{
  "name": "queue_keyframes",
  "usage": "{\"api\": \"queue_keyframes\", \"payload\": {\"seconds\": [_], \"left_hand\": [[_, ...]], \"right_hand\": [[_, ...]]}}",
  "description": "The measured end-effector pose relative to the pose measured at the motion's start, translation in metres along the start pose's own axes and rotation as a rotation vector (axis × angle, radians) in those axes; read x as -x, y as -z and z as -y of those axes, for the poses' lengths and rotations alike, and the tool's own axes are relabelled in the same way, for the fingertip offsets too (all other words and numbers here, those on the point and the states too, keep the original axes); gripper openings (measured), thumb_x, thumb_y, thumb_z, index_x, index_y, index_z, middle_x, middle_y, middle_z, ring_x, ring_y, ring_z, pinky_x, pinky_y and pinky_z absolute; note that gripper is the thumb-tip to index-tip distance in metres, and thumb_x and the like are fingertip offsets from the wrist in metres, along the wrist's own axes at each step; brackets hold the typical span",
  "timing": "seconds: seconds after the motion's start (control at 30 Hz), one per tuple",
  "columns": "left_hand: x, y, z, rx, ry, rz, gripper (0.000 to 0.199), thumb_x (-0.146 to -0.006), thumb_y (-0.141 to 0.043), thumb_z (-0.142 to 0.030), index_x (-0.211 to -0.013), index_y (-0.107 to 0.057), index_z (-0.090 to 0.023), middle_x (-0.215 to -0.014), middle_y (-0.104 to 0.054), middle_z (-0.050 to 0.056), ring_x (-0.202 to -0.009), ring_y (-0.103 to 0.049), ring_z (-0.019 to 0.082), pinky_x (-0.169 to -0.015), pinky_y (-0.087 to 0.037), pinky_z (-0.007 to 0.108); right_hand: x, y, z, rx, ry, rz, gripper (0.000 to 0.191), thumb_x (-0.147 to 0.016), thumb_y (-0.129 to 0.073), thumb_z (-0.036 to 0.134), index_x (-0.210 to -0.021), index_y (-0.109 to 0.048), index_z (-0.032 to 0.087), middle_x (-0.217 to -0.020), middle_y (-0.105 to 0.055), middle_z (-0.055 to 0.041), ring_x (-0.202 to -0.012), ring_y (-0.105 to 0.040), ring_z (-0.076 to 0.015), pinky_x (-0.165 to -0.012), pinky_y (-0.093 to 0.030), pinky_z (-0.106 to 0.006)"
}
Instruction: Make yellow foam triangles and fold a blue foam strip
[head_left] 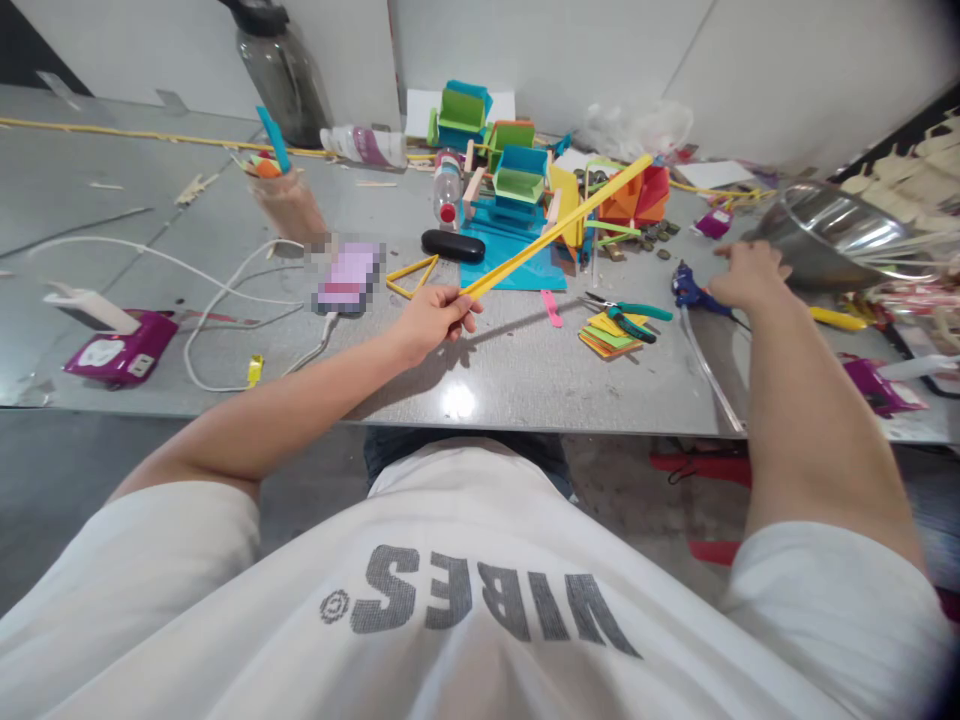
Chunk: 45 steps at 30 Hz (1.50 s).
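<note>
My left hand (437, 322) is closed around one end of a long yellow stick (559, 232), which slants up and away to the right over the table. My right hand (750, 275) reaches out on the right with its fingers apart. Close beside its thumb lies a blue glue gun (696, 292); I cannot tell whether they touch. A clear glue stick (711, 372) trails toward the table's front edge. Between my hands, green-handled pliers (626, 315) rest on a stack of coloured paper pieces (611, 336). A small yellow triangle frame (412, 277) lies beyond my left hand.
Blue and green folded-paper structures (517, 180) stand at the back, near a small bottle (448, 187) and a black case (453, 245). A metal bowl (832, 235) sits at right. Leftward are a corded phone (349, 275), a pen cup (289, 205) and a purple box (124, 350).
</note>
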<state>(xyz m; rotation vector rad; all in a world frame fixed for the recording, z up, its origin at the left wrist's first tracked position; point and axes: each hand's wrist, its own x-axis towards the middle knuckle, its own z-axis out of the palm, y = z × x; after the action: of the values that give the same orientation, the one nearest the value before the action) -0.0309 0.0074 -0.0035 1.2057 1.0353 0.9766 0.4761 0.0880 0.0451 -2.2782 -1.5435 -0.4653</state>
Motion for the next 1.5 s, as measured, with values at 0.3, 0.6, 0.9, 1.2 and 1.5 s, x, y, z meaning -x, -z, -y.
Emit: {"api": "queue_keyframes", "payload": {"seconds": [0.3, 0.6, 0.9, 1.2, 1.5], "left_hand": [[0.004, -0.002, 0.004, -0.063, -0.108, 0.042, 0.027, -0.111, -0.065, -0.015, -0.087, -0.077, -0.016, -0.062, -0.071, 0.0, -0.046, -0.051, 0.005, -0.049, -0.037, 0.019], [0.007, 0.005, 0.001, -0.129, -0.066, 0.294, 0.018, -0.09, -0.084, -0.009, -0.106, -0.081, -0.017, -0.098, -0.088, 0.008, -0.083, -0.078, 0.015, -0.08, -0.061, 0.027], [0.012, 0.003, -0.002, -0.018, 0.004, 0.319, 0.019, -0.107, -0.078, -0.026, -0.098, -0.086, -0.011, -0.098, -0.088, 0.014, -0.082, -0.085, 0.019, -0.088, -0.072, 0.036], [0.016, 0.002, -0.006, -0.052, 0.045, 0.274, 0.008, -0.101, -0.085, -0.017, -0.1, -0.086, -0.01, -0.098, -0.089, 0.014, -0.079, -0.087, 0.02, -0.081, -0.072, 0.035], [0.013, 0.002, -0.003, -0.101, 0.046, 0.245, 0.011, -0.096, -0.089, -0.022, -0.1, -0.086, -0.011, -0.099, -0.089, 0.014, -0.081, -0.085, 0.02, -0.092, -0.071, 0.04]], "right_hand": [[0.083, 0.048, 0.195, -1.425, -0.127, 0.548, 0.057, -0.105, -0.072, 0.076, -0.095, -0.069, 0.02, -0.063, -0.06, 0.001, -0.052, -0.048, -0.0094, -0.045, -0.031, -0.027], [0.13, 0.023, 0.221, -1.447, 0.121, 0.599, 0.052, -0.078, -0.105, 0.053, -0.076, -0.06, 0.027, -0.056, -0.06, 0.0029, -0.044, -0.048, -0.0113, -0.035, -0.036, -0.028], [0.188, 0.038, 0.245, -1.435, 0.274, 0.876, 0.049, -0.08, -0.104, 0.053, -0.075, -0.066, 0.024, -0.064, -0.07, -0.0005, -0.048, -0.061, -0.0137, -0.045, -0.05, -0.032], [0.178, 0.03, 0.241, -1.479, 0.207, 0.757, 0.046, -0.084, -0.101, 0.052, -0.079, -0.065, 0.024, -0.062, -0.067, 0.0002, -0.045, -0.056, -0.0132, -0.041, -0.044, -0.031], [0.154, 0.028, 0.226, -1.484, 0.151, 0.63, 0.042, -0.09, -0.098, 0.042, -0.074, -0.065, 0.022, -0.06, -0.064, 0.0, -0.045, -0.055, -0.0116, -0.042, -0.046, -0.029]]}}
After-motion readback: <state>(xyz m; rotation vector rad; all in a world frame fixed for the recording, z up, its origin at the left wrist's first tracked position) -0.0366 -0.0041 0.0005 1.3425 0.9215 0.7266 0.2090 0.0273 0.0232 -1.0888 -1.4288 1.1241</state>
